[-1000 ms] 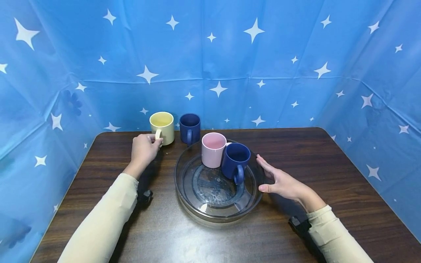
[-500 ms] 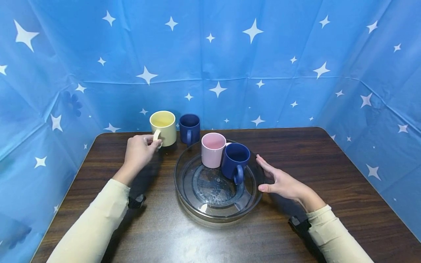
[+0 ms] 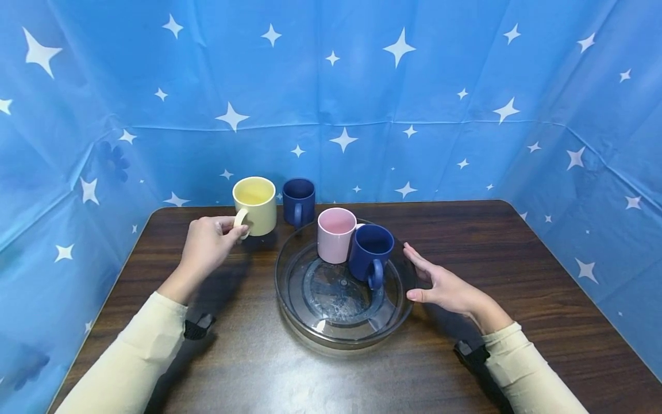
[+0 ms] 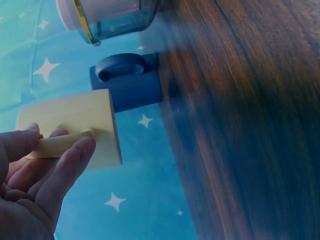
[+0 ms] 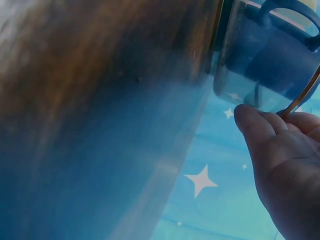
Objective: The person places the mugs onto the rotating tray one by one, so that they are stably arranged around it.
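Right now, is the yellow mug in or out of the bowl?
Out: the left hand grips the yellow mug by its handle, and the head view shows the mug left of the bowl, apart from it.

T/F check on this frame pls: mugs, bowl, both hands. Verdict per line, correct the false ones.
1. The left hand pinches the yellow mug by its handle. True.
2. The pink mug stands inside the glass bowl. True.
3. The yellow mug is tipped onto its side. False: it is upright, opening upward.
4. The right hand is at the side of the bowl. True.
5. Both blue mugs are in the bowl. False: the front blue mug is, but the rear blue mug stands outside it.
6. The yellow mug is inside the bowl. False: it is outside, off to the left.
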The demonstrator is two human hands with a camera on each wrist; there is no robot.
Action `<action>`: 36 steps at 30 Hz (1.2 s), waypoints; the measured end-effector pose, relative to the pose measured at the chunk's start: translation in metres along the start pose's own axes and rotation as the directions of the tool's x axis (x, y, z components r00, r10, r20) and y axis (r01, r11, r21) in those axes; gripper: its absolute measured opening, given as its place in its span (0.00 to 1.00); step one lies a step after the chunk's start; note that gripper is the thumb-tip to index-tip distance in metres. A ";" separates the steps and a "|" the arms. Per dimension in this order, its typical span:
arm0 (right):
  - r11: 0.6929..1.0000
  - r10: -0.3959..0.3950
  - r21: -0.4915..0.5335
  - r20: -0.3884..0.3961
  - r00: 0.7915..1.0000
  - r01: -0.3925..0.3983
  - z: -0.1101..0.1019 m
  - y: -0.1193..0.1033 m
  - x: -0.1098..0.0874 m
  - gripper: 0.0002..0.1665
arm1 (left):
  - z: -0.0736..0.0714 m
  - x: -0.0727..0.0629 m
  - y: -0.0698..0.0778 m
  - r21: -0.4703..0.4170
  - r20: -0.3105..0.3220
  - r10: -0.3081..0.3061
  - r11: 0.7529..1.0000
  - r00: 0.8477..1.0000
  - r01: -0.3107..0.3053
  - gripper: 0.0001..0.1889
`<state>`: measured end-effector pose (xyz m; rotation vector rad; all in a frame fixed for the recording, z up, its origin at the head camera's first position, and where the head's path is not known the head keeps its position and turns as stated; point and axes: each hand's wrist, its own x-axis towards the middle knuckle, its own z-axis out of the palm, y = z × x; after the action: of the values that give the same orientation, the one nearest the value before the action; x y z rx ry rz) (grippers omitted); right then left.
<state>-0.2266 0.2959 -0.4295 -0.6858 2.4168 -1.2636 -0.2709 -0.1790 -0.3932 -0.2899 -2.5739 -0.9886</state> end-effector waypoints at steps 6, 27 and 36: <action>1.000 0.010 0.005 0.000 1.000 -0.010 0.000 0.000 0.000 0.54 | -0.008 -0.007 0.001 0.002 0.015 0.019 1.000 1.000 -0.019 0.10; 1.000 -0.019 0.022 0.001 1.000 0.019 0.000 0.001 0.000 0.53 | -0.025 -0.031 0.024 -0.010 0.049 0.091 0.996 0.995 -0.091 0.11; 0.999 -0.034 0.016 0.003 0.999 0.034 -0.001 0.003 0.001 0.54 | -0.024 -0.038 0.034 -0.037 0.055 0.142 0.989 0.988 -0.140 0.09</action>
<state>-0.2289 0.2974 -0.4317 -0.7263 2.4001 -1.2921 -0.2193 -0.1723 -0.3720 -0.5094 -2.5488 -0.9850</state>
